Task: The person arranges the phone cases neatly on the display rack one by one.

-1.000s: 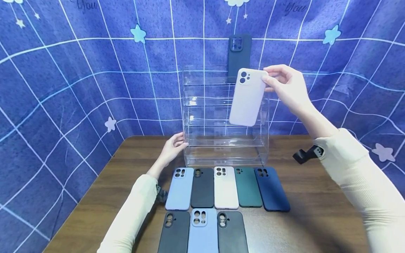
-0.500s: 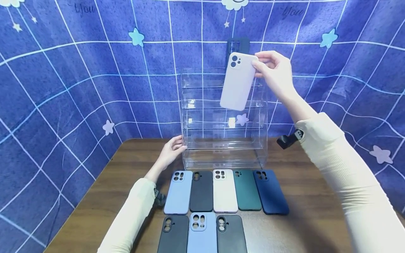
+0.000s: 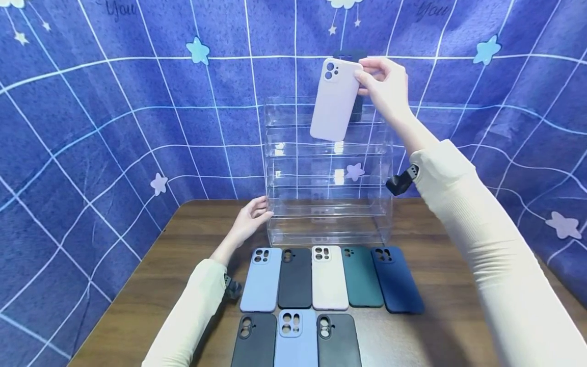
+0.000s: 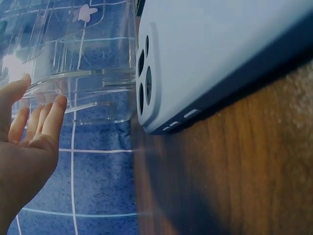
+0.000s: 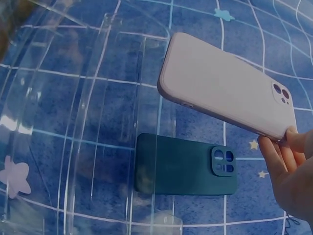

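Note:
A pale lilac phone case (image 3: 336, 102) hangs tilted in my right hand (image 3: 387, 84), which pinches it by its upper right edge. It is raised in front of the top tier of a clear tiered display rack (image 3: 325, 209). Behind it, a dark phone case (image 5: 181, 164) stands in that top tier, mostly hidden in the head view but plain in the right wrist view. My left hand (image 3: 251, 216) rests against the rack's left side near its base, fingers fairly straight, as the left wrist view (image 4: 36, 142) shows.
On the wooden table (image 3: 192, 229), a row of phone cases lies before the rack: light blue (image 3: 261, 285), black (image 3: 295, 280), white (image 3: 329, 280), green (image 3: 364, 280) and navy (image 3: 399, 283). Nearer lie two black cases (image 3: 254, 341) beside another light blue one (image 3: 296, 349). A blue curtain (image 3: 220, 127) hangs behind.
My right hand has moved up and to the left with the lilac phone case, which now covers more of the dark case behind. My left hand stays at the rack's side.

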The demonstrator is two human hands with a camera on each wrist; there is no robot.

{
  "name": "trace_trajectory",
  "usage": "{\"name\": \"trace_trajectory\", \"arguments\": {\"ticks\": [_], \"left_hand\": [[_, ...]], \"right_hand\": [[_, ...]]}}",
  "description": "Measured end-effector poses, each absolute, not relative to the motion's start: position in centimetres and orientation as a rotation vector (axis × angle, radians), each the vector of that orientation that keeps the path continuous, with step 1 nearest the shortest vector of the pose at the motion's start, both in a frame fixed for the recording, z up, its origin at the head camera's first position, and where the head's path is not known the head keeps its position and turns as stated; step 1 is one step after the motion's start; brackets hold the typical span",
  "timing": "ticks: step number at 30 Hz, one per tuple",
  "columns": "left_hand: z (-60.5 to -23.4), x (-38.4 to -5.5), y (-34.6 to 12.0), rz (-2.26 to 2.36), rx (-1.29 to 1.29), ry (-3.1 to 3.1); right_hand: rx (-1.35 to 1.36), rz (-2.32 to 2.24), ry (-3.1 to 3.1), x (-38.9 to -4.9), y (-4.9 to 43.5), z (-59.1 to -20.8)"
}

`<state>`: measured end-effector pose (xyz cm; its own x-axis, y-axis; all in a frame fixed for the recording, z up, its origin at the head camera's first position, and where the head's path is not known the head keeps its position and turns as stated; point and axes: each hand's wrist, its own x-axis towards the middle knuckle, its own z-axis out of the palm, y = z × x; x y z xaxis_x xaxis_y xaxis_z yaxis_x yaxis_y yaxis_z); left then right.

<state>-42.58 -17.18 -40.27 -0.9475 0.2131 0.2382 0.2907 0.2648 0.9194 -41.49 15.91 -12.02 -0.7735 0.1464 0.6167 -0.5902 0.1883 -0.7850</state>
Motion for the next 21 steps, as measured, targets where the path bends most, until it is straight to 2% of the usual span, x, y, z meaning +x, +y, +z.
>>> {"name": "trace_trajectory", "arguments": {"ticks": [10,21], "left_hand": [[-39.1,-41.8,-17.5,-1.790,-0.483,-2.463],[-40.5,-42.3,-17.3,-1.802,-0.505,-2.430]], "right_hand": [[0.436,1.628,-1.904,-43.5,14.8,-11.1],[0.442,1.680,-1.791,-46.0,13.6,-10.5]]}}
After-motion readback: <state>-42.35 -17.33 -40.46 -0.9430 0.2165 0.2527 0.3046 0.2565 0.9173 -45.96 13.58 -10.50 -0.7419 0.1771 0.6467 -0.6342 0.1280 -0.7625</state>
